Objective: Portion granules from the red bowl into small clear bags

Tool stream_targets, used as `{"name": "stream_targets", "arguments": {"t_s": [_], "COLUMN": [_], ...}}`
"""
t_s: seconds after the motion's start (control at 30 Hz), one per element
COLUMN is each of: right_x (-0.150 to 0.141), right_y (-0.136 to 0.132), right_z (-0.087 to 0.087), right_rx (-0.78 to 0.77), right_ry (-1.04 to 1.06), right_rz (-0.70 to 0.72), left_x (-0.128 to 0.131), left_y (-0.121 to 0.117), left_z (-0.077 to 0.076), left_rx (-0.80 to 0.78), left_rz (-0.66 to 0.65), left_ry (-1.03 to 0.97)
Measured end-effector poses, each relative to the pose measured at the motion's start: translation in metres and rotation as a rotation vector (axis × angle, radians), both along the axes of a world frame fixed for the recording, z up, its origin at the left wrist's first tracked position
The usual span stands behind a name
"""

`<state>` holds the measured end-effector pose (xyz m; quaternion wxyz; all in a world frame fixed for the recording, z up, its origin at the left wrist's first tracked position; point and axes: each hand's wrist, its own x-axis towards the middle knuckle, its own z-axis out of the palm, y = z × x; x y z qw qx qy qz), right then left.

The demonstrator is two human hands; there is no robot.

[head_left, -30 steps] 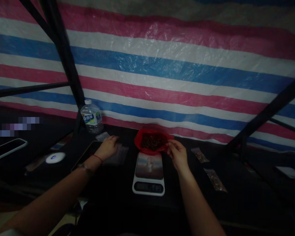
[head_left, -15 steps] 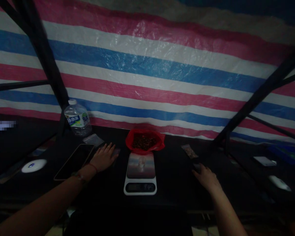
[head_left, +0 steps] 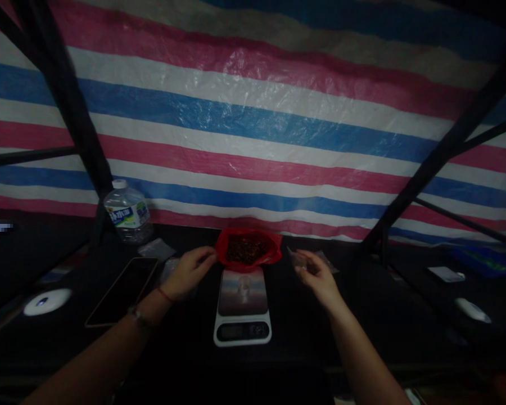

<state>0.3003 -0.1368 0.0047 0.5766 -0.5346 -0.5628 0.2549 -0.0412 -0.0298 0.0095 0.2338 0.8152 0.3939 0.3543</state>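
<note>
My left hand (head_left: pixel 191 271) is raised beside a red plastic bag (head_left: pixel 274 253), its fingers curled and its fingertips close together at the bag's left rim. Whether they pinch the rim I cannot make out. Small dark brown pieces (head_left: pixel 247 249) fill the open bag. In front of it lies a white kitchen scale (head_left: pixel 242 333), with a small clear object (head_left: pixel 244 286), or a reflection, on its plate. To the right of the red bag, my right hand (head_left: pixel 318 278) holds a small clear plastic bag (head_left: pixel 296 259) between thumb and fingers.
Another small clear bag (head_left: pixel 328 262) lies behind my right hand. On the left are a phone (head_left: pixel 122 292), clear bags (head_left: pixel 157 248), a big plastic bottle (head_left: pixel 129 214) and a white oval device (head_left: pixel 48 302). Black frame bars (head_left: pixel 73 112) slant before a striped sheet (head_left: pixel 244 129).
My left hand has left the table near the phone and moved right to the red bag. My right hand has moved up and left, lifting a small clear bag.
</note>
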Motion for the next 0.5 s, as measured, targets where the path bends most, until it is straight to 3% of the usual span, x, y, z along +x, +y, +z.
{"name": "stream_targets", "arguments": {"t_s": [0.1, 0.2, 0.33, 0.5], "right_x": [-0.049, -0.081, -0.097, -0.097], "right_y": [0.035, 0.067, 0.092, 0.093], "right_z": [0.019, 0.026, 0.016, -0.008], "right_rx": [0.159, 0.246, 0.294, 0.344], "right_ry": [-0.167, -0.407, -0.585, -0.636], "right_rz": [0.078, 0.167, 0.214, 0.134], "left_x": [0.032, 0.059, 0.074, 0.075], "left_y": [0.006, 0.019, 0.038, 0.044], "left_z": [0.011, 0.008, -0.009, -0.028], "left_rx": [-0.293, -0.490, -0.485, -0.425], "left_rz": [-0.192, -0.274, -0.180, -0.165], "left_ry": [-0.267, -0.440, -0.540, -0.548]}}
